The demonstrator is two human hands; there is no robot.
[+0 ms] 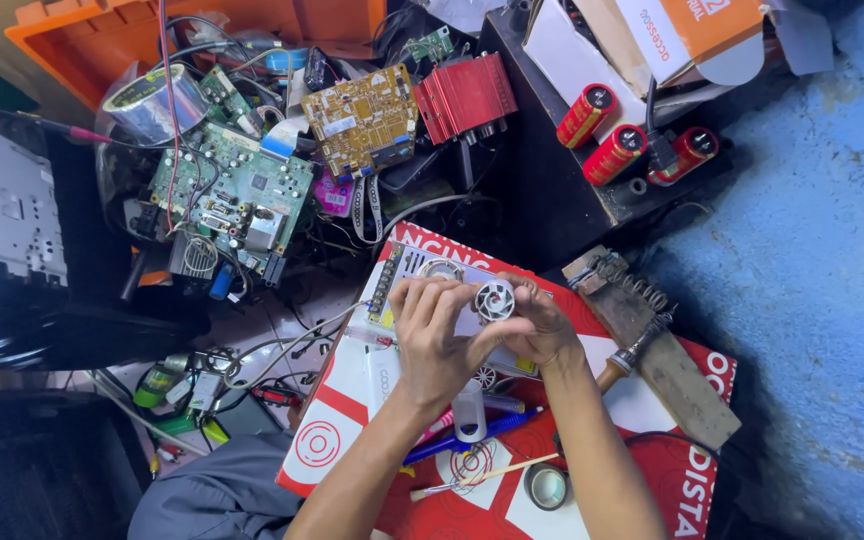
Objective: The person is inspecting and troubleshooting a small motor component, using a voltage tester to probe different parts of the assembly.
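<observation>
Small finned metal part [495, 300] held between both hands.
It is pinched by closed fingers of the left hand [434, 335] and right hand [544, 325], apparently above a red-and-white box [652, 470].

Left hand [434, 335], right hand [542, 325] raised together, fingers pinching.

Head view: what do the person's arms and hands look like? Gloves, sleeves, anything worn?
Both the left hand and the right hand are bare: no gloves, and no rings, watch or wristband that the picture shows. Both forearms are uncovered from the wrist down to the bottom edge of the frame, with no sleeve in view. No cables, straps or markings on either arm.
</observation>
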